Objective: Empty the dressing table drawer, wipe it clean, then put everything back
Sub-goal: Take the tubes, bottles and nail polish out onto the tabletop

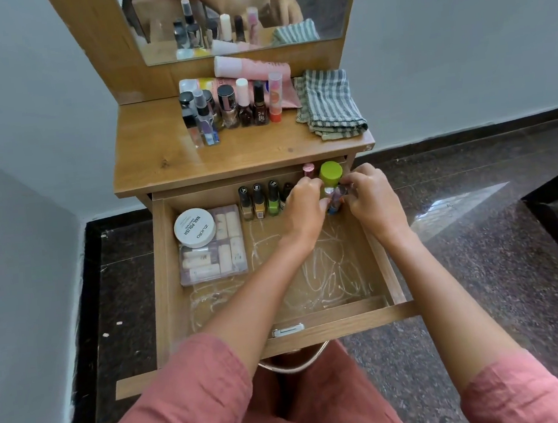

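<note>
At frame centre, in the open wooden drawer (162, 258), a small silver-capped bottle (332, 195) is pinched by the left hand (305, 208) and the right hand (374, 201), below a green-capped bottle (331, 171).

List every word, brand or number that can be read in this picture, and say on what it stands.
"NAIL POLISH": white lid in the drawer.
"zudio": same lid.
Smaller line on that lid: too small to read.
Caps in the drawer: marks too small to read.
Bottles on the tabletop: labels too blurred to read.
</note>
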Available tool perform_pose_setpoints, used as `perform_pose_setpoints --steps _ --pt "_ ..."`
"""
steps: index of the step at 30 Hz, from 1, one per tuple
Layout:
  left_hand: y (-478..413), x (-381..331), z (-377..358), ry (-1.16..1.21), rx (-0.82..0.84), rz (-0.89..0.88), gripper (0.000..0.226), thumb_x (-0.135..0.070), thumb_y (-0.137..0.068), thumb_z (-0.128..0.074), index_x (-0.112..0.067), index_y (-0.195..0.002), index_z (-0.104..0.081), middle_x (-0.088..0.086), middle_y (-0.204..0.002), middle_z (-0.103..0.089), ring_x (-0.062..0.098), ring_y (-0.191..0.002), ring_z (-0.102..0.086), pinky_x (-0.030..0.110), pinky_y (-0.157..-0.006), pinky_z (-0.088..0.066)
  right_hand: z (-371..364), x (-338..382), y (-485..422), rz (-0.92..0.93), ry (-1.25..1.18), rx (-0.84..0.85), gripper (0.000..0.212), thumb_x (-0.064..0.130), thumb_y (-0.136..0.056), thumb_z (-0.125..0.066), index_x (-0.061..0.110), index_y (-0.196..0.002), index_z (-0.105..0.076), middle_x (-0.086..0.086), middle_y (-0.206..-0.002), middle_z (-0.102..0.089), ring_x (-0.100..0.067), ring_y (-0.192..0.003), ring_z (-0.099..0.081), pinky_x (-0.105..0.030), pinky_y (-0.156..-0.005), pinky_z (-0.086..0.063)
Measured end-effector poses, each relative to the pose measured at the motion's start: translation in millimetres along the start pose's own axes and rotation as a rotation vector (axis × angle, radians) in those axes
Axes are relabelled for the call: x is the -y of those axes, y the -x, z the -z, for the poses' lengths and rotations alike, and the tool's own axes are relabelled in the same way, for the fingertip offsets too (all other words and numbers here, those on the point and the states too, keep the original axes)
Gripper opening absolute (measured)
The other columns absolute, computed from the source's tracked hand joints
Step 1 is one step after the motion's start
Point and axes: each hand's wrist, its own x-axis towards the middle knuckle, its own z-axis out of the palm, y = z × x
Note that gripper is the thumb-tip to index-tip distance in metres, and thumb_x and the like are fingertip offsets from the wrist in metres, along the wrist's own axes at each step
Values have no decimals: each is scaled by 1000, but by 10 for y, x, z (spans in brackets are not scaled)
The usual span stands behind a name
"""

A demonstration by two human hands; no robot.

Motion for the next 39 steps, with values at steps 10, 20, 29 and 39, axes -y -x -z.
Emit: perform_pose_setpoints --steps 10,20,29,39 --pt "6 1 27 114 -9 3 20 -15 -82 -66 -3 -97 -66 13 -99 -65 26 -88 -63 39 -75 -53 22 1 12 -25 -89 13 15 6 -80 -64 -1 -93 -67 -16 -102 -57 -29 -100 -51 -38 -81 -46" --pt "43 -97 601 233 -59 -91 18 -11 -79 -69 -4 -95 -67 10 -88 -71 16 -77 -66 33 -74 -56 397 356 -2 47 -282 -40 17 0 -76 -67 0 -93 -69 -14 -88 -71 -21 -81 -66 -30 -81 -54" --pt "-111 -121 1288 187 -190 -174 20 -12 -81 -67 -6 -99 -67 4 -91 -69 9 -77 -61 17 -71 -51 612 905 -303 179 -314 -93 18 4 -78 -68 4 -96 -70 0 -83 -66 -8 -75 -60 -9 -70 -47" --pt "-408 162 1688 81 -307 -138 20 -16 -79 -69 -9 -97 -69 6 -96 -63 11 -84 -55 19 -71 -44 369 1338 -726 247 -312 -102 20 3 -79 -64 1 -99 -68 -10 -90 -69 -11 -75 -58 -22 -73 -49"
